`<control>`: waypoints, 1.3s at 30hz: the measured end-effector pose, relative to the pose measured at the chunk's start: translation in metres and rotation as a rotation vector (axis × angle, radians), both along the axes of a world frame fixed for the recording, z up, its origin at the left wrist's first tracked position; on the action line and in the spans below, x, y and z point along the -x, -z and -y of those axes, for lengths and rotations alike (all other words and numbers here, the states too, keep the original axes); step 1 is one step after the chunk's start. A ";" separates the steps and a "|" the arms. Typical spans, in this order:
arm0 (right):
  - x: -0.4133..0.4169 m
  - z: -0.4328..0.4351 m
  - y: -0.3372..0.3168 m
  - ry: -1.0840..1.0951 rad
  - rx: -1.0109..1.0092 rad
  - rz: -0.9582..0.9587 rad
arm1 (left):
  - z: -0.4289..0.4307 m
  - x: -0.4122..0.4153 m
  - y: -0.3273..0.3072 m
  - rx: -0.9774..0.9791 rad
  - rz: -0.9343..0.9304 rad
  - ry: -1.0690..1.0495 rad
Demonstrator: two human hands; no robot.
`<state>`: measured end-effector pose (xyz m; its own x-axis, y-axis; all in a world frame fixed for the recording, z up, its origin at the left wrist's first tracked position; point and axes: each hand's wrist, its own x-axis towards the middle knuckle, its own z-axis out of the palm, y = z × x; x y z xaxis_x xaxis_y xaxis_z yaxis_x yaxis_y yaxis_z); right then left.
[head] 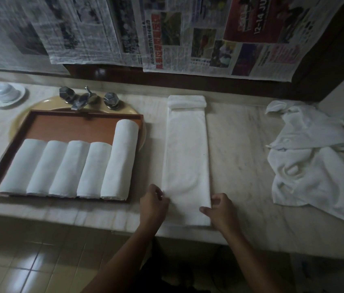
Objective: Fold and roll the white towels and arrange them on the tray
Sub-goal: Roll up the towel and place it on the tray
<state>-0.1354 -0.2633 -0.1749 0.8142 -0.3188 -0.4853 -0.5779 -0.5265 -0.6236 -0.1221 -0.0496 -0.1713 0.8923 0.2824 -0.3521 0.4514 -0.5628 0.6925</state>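
Note:
A white towel point(187, 157) lies folded into a long narrow strip on the marble counter, its far end turned over in a small fold. My left hand point(153, 205) pinches the strip's near left edge. My right hand point(219, 210) pinches its near right edge, thumb on top. Left of the strip, a brown wooden tray point(69, 125) sits over the sink and holds several rolled white towels point(67, 168) side by side along its near half; the rightmost roll is longer. A heap of loose white towels point(314, 157) lies crumpled at the right.
A chrome faucet point(81, 99) with two knobs stands behind the tray. A white cup upside down on a saucer point(6, 94) sits at the far left. Newspaper sheets point(167, 34) hang on the back wall. The counter's front edge point(61, 217) drops to a tiled floor.

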 end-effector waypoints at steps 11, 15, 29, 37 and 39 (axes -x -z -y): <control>-0.026 0.003 -0.005 0.001 0.065 -0.023 | -0.003 -0.035 -0.003 0.092 -0.092 -0.046; -0.037 0.008 0.000 0.006 0.044 -0.016 | -0.006 -0.040 -0.004 0.114 -0.020 -0.062; 0.014 -0.035 0.039 -0.539 0.552 0.478 | 0.001 -0.003 0.035 -0.425 0.334 0.727; 0.034 -0.005 0.057 -0.610 0.604 0.358 | -0.038 0.015 0.048 -0.326 0.266 0.735; 0.016 -0.013 0.048 -0.609 0.575 0.392 | -0.025 0.002 0.043 -0.370 0.319 0.740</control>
